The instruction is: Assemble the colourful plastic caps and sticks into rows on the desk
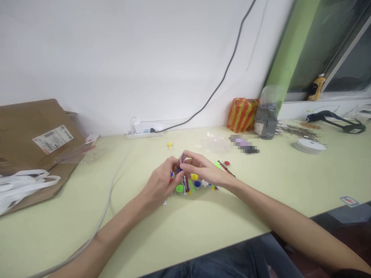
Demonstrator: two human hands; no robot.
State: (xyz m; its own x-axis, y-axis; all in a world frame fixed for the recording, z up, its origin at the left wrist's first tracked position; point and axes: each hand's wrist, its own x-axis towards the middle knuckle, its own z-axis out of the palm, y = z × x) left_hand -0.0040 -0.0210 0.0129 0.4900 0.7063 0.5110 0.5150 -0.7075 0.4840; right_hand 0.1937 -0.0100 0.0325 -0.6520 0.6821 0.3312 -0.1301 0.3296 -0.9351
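Note:
My left hand (162,178) and my right hand (199,166) meet above a pile of small coloured plastic parts. Between the fingertips of both is a thin blue plastic piece (182,158), pinched upright by the right thumb and fingers. Its lower end is mostly hidden by the left fingers, which are closed on it. Under and around the hands lie a green disc (179,188), a yellow disc (194,176), a blue disc (197,184) and several thin coloured sticks (188,186). A red disc (227,164) lies beyond my right wrist, and a yellow piece (169,144) farther back.
A brown paper bag (29,119) with white handles is at the left, near a grey cable (108,197). Against the wall is a power strip (145,133). A phone (245,144), a striped bag (242,114), a grey container (266,121) and a white spool (309,145) stand right.

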